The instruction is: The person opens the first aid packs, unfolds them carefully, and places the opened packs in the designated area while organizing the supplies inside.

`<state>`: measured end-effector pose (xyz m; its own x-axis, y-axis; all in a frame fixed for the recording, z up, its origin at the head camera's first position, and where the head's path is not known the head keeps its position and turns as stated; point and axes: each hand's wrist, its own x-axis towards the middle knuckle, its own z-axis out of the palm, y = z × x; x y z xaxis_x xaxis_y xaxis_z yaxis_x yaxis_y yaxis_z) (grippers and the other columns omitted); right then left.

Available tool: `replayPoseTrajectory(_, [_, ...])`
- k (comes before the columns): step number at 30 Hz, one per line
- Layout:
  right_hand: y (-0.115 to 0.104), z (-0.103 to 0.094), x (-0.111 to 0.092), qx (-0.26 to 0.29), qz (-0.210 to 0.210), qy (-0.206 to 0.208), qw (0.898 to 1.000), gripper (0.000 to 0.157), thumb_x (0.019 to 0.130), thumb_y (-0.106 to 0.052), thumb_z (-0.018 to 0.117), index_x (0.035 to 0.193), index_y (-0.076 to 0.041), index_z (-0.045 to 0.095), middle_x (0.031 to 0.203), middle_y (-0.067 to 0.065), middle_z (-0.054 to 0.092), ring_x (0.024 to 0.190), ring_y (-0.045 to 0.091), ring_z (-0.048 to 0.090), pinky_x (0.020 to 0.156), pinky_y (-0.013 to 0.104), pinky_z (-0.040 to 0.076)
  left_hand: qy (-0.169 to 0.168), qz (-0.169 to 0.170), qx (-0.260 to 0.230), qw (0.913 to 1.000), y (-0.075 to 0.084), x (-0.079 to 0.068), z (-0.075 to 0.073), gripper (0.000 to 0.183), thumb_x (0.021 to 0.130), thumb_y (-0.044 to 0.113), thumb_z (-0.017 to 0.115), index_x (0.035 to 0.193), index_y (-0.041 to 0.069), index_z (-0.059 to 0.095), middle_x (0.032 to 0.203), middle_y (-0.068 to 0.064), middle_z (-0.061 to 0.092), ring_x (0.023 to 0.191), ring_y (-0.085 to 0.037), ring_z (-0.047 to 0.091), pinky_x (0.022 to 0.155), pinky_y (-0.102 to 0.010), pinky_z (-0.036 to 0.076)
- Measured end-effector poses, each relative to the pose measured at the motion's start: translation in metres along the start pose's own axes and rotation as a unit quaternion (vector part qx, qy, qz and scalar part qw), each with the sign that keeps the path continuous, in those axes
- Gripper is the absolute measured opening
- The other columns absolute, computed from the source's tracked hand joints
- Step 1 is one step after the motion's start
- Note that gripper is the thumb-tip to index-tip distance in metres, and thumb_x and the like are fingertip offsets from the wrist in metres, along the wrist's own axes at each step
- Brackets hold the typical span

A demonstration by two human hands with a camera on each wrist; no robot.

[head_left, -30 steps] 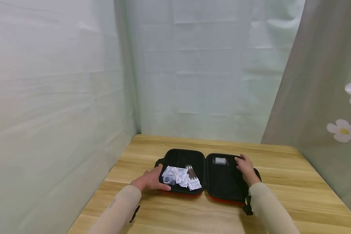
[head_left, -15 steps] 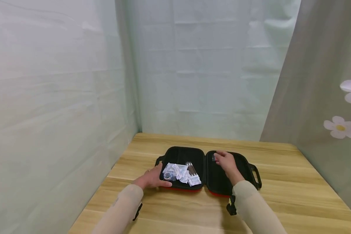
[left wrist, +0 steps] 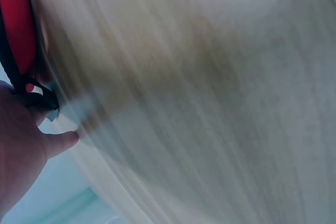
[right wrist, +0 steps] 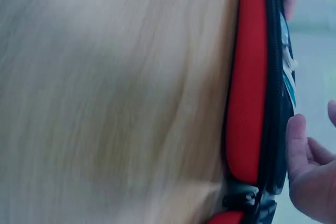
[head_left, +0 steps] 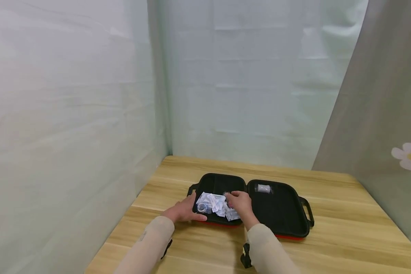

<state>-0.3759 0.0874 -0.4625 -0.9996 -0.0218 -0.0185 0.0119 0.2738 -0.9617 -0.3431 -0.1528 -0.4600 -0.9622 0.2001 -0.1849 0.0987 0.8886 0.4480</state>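
A black-lined first-aid case with a red shell lies unfolded on the table. My left hand rests at the left half's front corner, thumb along the front edge and fingers spread at the side. Over that half, my right hand reaches in with its fingertips at the brown swab sticks, which it mostly covers. In the right wrist view its thumb and fingertips stand apart. White paper packets and a clear tape roll lie beside it.
A wrapped white bandage roll lies at the back of the case's right half. The black carry handle sticks out at the right. Pale curtains stand behind the wooden table and along both sides.
My right hand has moved left, from the right half's far edge past the bandage roll to the swab sticks in the left half. The bandage roll stays behind. My left hand keeps its place.
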Motion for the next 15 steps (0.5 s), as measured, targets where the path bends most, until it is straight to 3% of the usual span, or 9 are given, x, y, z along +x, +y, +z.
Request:
replayPoseTrajectory(9, [0.009, 0.019, -0.003, -0.062, 0.009, -0.005, 0.998, 0.033, 0.088, -0.024, 0.076, 0.103, 0.005, 0.073, 0.071, 0.005, 0.066, 0.059, 0.014, 0.06, 0.059, 0.031, 0.051, 0.0, -0.013, -0.004, 0.9999, 0.002, -0.002, 0.0, 0.121, 0.077, 0.065, 0.074, 0.155, -0.007, 0.015, 0.159, -0.026, 0.021, 0.146, -0.039, 0.022, 0.113, -0.063, 0.019])
replayPoseTrajectory(15, [0.014, 0.026, -0.003, -0.071, -0.017, 0.001, 0.997, 0.019, 0.087, -0.019, 0.076, 0.079, -0.002, 0.072, 0.058, 0.0, 0.057, 0.054, 0.013, 0.052, 0.051, 0.028, 0.043, -0.002, -0.015, -0.005, 0.9999, 0.002, -0.001, 0.0, 0.122, 0.077, 0.066, 0.074, 0.156, -0.006, 0.013, 0.16, -0.025, 0.02, 0.147, -0.038, 0.022, 0.113, -0.063, 0.019])
